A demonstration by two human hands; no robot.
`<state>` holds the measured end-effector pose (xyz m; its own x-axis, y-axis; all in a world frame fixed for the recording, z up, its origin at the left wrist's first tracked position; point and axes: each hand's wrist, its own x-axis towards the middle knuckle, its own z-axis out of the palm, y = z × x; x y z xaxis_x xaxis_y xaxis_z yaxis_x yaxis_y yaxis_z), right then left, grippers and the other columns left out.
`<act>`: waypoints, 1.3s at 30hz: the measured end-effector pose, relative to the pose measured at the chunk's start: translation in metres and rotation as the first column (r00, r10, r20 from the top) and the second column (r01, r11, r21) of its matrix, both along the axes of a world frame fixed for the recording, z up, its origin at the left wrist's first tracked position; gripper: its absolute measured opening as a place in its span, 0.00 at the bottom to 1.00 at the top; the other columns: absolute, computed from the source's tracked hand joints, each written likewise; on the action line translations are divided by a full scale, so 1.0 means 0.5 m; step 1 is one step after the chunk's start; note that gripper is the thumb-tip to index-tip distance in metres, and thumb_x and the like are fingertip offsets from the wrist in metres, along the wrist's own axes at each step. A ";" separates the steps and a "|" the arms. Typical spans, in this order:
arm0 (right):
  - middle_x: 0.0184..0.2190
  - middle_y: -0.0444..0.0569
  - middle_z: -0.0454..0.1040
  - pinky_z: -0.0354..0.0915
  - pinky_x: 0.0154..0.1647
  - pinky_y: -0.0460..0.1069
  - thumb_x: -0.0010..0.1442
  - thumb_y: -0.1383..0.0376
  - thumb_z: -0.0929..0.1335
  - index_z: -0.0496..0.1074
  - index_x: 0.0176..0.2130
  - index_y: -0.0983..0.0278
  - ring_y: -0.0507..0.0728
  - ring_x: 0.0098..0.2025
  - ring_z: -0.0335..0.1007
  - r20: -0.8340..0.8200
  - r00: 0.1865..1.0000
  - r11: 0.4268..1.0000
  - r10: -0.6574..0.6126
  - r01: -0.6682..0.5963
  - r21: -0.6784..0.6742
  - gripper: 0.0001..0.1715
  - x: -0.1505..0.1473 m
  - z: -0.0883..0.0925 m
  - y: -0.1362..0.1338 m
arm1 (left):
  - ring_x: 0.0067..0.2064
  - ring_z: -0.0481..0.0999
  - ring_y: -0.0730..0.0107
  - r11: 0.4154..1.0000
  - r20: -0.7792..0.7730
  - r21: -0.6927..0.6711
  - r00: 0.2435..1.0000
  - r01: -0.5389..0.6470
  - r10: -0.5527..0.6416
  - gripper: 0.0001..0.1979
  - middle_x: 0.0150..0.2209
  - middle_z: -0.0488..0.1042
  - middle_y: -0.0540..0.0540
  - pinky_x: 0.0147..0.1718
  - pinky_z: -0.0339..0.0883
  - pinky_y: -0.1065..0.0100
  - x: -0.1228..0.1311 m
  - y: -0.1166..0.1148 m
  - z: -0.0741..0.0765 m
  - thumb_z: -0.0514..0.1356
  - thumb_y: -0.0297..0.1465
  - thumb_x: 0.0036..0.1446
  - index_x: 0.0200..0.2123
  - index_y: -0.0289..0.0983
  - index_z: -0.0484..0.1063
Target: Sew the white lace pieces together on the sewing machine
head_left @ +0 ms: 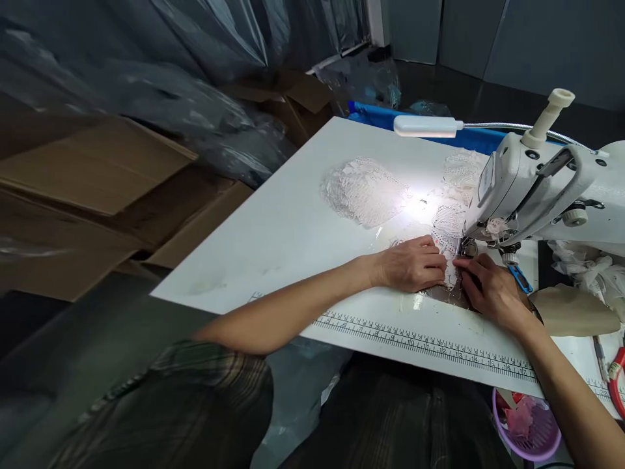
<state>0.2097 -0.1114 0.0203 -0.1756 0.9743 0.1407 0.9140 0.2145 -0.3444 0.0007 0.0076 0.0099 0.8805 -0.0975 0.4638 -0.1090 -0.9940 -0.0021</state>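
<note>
A white lace piece (pixel 452 275) lies under the needle end of a white sewing machine (pixel 508 185). My left hand (pixel 413 264) is closed on the lace's left edge, its fingers curled down against the tabletop. Close to the presser foot, my right hand (pixel 495 290) pinches the lace from the right, the index fingertip beside the needle. More lace (pixel 449 221) spreads out behind the needle. A blue-handled tool (pixel 520 279) shows just behind my right hand; its other end is hidden.
A pile of lace pieces (pixel 366 192) sits left of a bright lamp (pixel 424 126). A printed ruler (pixel 420 339) runs along the table's front edge. Red-handled scissors (pixel 616 381) lie at far right, above a purple basket (pixel 534 449). Cardboard boxes (pixel 92 169) stand left.
</note>
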 end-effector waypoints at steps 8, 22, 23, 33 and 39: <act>0.34 0.52 0.79 0.72 0.39 0.53 0.65 0.61 0.62 0.79 0.49 0.63 0.58 0.35 0.75 -0.284 0.951 0.989 -0.124 0.142 0.043 0.21 0.027 -0.017 -0.005 | 0.36 0.76 0.71 0.995 -0.050 -0.098 0.999 -0.016 0.011 0.11 0.42 0.81 0.45 0.40 0.67 0.63 -0.002 -0.005 -0.002 0.57 0.26 0.68 0.33 0.37 0.77; 0.41 0.54 0.79 0.72 0.47 0.56 0.68 0.62 0.60 0.79 0.51 0.61 0.60 0.43 0.75 -0.182 0.978 0.992 -0.102 0.114 0.052 0.22 0.012 -0.014 -0.019 | 0.38 0.79 0.69 1.000 0.115 0.006 0.993 0.015 -0.015 0.12 0.42 0.83 0.45 0.39 0.69 0.64 -0.002 -0.003 -0.013 0.55 0.26 0.68 0.33 0.36 0.77; 0.41 0.55 0.79 0.72 0.46 0.55 0.68 0.62 0.60 0.78 0.53 0.61 0.60 0.43 0.75 -0.159 0.983 0.994 -0.091 0.099 0.045 0.23 0.011 -0.012 -0.020 | 0.37 0.79 0.69 1.000 0.121 0.012 0.992 0.014 -0.015 0.13 0.42 0.83 0.45 0.39 0.69 0.64 -0.001 -0.003 -0.012 0.55 0.26 0.68 0.32 0.36 0.76; 0.45 0.57 0.74 0.54 0.24 0.47 0.69 0.61 0.59 0.71 0.61 0.56 0.56 0.33 0.70 0.338 0.939 0.988 -0.055 0.101 -0.120 0.25 -0.031 0.022 0.003 | 0.38 0.80 0.69 0.994 0.015 -0.108 1.000 0.002 0.000 0.12 0.41 0.83 0.44 0.42 0.73 0.61 -0.001 0.009 -0.009 0.55 0.23 0.62 0.30 0.37 0.75; 0.40 0.55 0.77 0.65 0.31 0.50 0.71 0.62 0.55 0.69 0.63 0.60 0.57 0.32 0.71 0.168 0.983 0.996 -0.069 0.078 -0.049 0.28 0.007 0.009 0.006 | 0.41 0.81 0.67 0.981 -0.004 -0.191 0.999 -0.033 0.033 0.12 0.43 0.83 0.43 0.42 0.75 0.62 0.003 0.007 -0.017 0.56 0.26 0.65 0.32 0.37 0.77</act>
<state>0.2129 -0.1084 0.0247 -0.1194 0.9909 0.0615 0.9722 0.1292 -0.1955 0.0021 0.0112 0.0016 0.8822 0.0222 0.4703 -0.0759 -0.9792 0.1884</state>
